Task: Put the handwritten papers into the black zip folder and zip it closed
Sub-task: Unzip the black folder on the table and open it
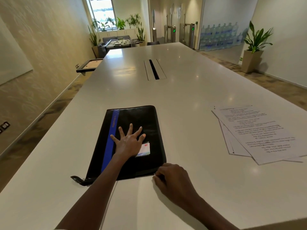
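On white surface (191,100), black zip folder (141,117) lies shut, flat. Left hand (128,141) splayed wide, pressing cover. Right hand (172,177) pinched at near right corner, likely on zip pull; contact unclear. Handwritten papers (264,131) well apart, right. Nothing packed yet; opening, loading, zipping remain.

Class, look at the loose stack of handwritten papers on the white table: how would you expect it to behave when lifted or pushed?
The papers are probably floppy and light: thin sheets lying flat. They are already fanned with edges offset, so a push would likely spread them further. The glossy table may let them slide easily.
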Action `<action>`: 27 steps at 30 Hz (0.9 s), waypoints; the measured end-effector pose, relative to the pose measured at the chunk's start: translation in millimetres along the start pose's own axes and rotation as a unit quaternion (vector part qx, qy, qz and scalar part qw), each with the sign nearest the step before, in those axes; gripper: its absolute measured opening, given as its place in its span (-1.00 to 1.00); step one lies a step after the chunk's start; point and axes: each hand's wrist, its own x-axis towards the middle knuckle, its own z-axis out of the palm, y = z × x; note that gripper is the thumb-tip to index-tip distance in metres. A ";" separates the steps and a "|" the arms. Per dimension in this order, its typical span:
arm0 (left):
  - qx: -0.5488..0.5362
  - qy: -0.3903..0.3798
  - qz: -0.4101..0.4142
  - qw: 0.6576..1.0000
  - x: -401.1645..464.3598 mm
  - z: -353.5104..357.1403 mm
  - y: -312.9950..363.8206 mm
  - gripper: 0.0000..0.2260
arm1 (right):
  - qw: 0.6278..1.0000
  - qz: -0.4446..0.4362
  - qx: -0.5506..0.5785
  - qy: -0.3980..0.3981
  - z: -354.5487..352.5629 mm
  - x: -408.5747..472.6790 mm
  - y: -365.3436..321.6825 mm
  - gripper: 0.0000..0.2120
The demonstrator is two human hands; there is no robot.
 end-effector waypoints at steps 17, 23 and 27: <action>-0.308 0.174 -0.008 0.935 -170.5 -16.1 51.4 -0.87 | 0.990 0.067 0.086 0.084 16.3 -6.9 -11.6 -0.88; -0.448 0.060 -0.076 0.889 -180.7 -10.6 51.7 -0.83 | 0.987 0.060 0.126 0.076 15.2 -9.0 -13.0 -0.89; -0.568 0.008 -0.116 0.815 -182.5 -10.5 52.0 -0.83 | 0.983 0.059 0.164 0.048 11.4 -11.6 -11.8 -0.81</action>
